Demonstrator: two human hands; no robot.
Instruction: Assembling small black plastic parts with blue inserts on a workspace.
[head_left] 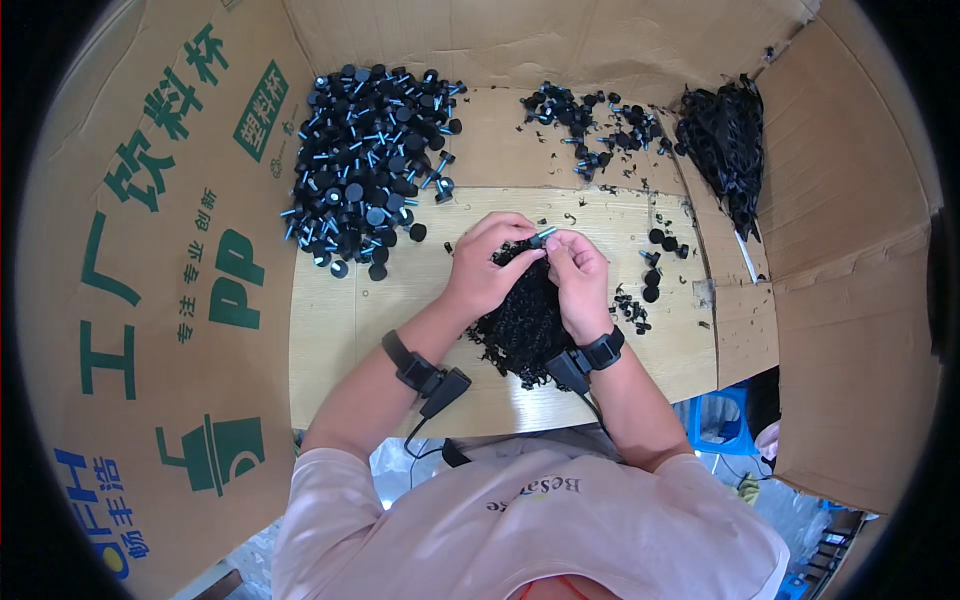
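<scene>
Between the fingertips of both hands is a bolt [543, 236] with a silvery threaded shank; its black head is mostly hidden by my left fingers. My left hand [488, 264] is pinched around the head end. Close beside it, my right hand [580, 277] has thumb and finger pressed together at the shank side. Beneath and between the hands lies a dense heap of small curly black scraps [520, 335]. At the far left is a big pile of black round-headed bolts [368, 165] with bluish metal shanks, some upright and some tipped over.
Tall cardboard walls [848, 200] enclose the table [400, 350]. More loose black parts [590, 125] lie at the far right, with round black caps [656, 237] nearer. A bundle of black strips [725, 145] leans in the right corner. Below the table edge stands a blue stool [720, 418].
</scene>
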